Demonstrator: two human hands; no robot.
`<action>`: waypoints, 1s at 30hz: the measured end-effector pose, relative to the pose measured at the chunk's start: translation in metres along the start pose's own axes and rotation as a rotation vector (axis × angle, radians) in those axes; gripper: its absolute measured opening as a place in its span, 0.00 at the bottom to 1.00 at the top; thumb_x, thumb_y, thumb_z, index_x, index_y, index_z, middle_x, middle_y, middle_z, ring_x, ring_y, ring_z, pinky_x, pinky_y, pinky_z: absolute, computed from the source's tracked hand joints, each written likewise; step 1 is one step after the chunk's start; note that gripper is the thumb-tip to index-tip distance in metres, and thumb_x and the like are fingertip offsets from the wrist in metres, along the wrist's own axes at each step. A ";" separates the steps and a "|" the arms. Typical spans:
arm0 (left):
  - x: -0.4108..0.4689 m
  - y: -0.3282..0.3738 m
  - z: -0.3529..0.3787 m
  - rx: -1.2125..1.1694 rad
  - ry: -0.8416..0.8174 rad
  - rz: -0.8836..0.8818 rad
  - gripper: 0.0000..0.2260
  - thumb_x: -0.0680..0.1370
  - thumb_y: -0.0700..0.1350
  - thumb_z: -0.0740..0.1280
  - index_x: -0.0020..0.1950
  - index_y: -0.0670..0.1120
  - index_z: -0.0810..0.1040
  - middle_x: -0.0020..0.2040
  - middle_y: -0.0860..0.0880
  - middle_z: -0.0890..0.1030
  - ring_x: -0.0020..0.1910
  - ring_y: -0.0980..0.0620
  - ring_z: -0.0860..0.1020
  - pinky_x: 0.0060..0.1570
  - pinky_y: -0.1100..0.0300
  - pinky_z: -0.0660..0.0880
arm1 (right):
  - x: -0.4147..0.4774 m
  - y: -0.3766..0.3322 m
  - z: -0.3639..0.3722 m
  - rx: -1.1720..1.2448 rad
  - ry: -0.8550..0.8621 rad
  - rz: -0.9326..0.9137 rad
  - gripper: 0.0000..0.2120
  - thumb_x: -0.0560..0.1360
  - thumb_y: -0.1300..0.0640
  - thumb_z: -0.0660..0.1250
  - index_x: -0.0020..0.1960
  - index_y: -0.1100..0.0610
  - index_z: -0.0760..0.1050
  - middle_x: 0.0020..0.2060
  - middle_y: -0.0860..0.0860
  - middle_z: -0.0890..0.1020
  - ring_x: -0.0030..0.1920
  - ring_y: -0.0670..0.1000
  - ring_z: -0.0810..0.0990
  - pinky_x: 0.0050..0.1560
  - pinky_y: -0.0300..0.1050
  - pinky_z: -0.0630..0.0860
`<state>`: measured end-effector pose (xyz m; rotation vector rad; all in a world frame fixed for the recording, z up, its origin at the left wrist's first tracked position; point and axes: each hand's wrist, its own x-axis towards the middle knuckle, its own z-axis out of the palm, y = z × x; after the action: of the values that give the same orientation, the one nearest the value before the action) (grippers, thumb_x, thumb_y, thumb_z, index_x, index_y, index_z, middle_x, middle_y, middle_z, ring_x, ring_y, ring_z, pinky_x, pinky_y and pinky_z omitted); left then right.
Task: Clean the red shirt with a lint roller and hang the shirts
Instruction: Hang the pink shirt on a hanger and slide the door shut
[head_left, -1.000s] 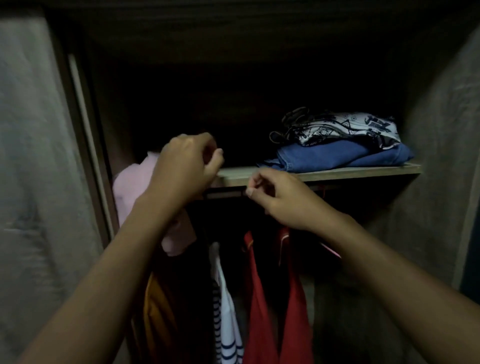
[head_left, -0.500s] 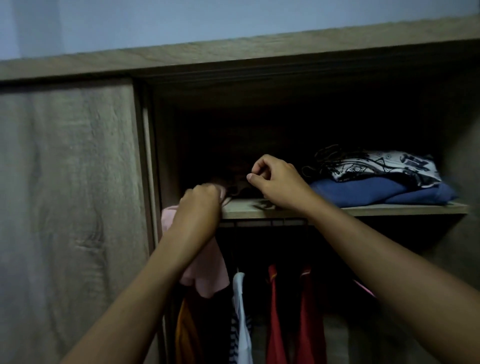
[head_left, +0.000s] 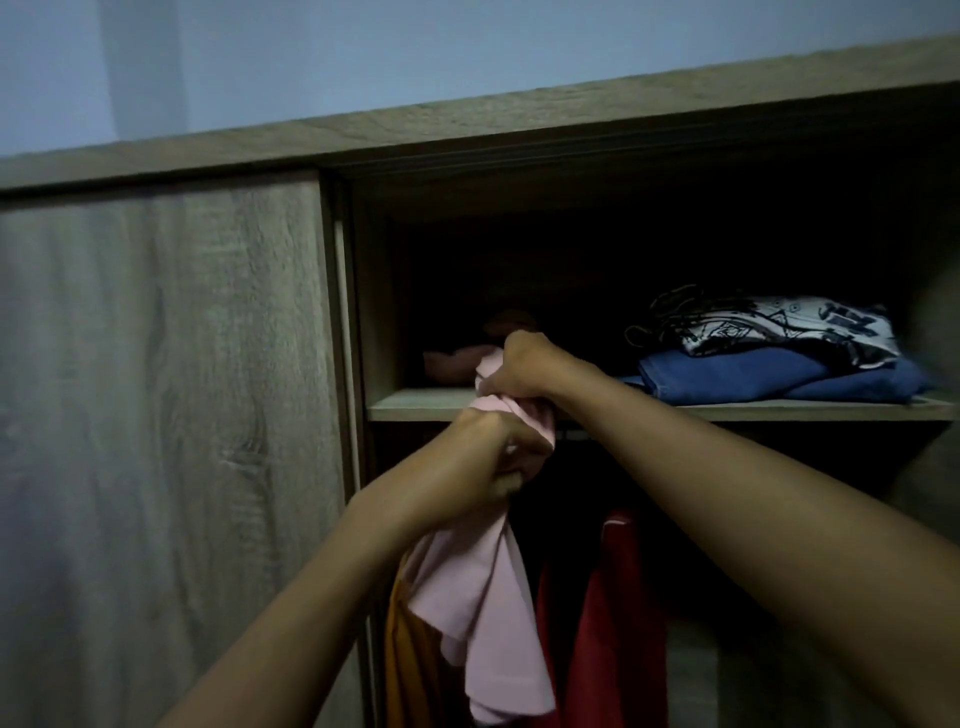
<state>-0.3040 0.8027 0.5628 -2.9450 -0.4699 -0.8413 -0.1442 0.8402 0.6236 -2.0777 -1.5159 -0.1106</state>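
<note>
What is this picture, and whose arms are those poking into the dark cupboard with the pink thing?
There is no machine here. A person wears a camera on their head, so you see their own two arms just as they see them. The left hand and the right hand each have a grip on a soft pale pink shirt, bunched at the top and hanging down. They reach into an open wooden wardrobe. On its wooden shelf lies a folded blue cloth with a black-and-white patterned cloth on top. Below the shelf hang a red shirt and an orange garment. It is too dark to see a hanger.
</note>
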 end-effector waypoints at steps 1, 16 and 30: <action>-0.003 0.000 0.000 -0.045 0.013 -0.017 0.13 0.77 0.43 0.71 0.61 0.48 0.84 0.56 0.51 0.84 0.54 0.59 0.80 0.49 0.70 0.70 | -0.001 0.001 -0.001 -0.005 0.014 -0.013 0.26 0.67 0.42 0.76 0.56 0.59 0.77 0.53 0.54 0.79 0.45 0.54 0.80 0.44 0.44 0.79; -0.028 0.014 -0.001 -1.226 0.528 -0.805 0.32 0.77 0.72 0.57 0.73 0.54 0.70 0.65 0.45 0.76 0.55 0.42 0.81 0.52 0.46 0.82 | -0.172 0.050 -0.012 0.372 0.389 -0.392 0.30 0.61 0.63 0.75 0.64 0.55 0.80 0.58 0.52 0.84 0.59 0.49 0.81 0.61 0.41 0.75; -0.068 0.090 0.024 -1.530 0.541 -0.885 0.17 0.73 0.42 0.76 0.60 0.39 0.81 0.51 0.38 0.86 0.50 0.41 0.86 0.48 0.49 0.84 | -0.309 0.095 0.008 -0.107 0.210 -0.969 0.17 0.75 0.56 0.68 0.63 0.49 0.80 0.56 0.49 0.82 0.55 0.49 0.79 0.44 0.50 0.81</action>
<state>-0.3200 0.7010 0.5105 -2.9601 -1.7194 -3.1409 -0.1718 0.5609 0.4624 -1.1694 -2.2570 -0.7460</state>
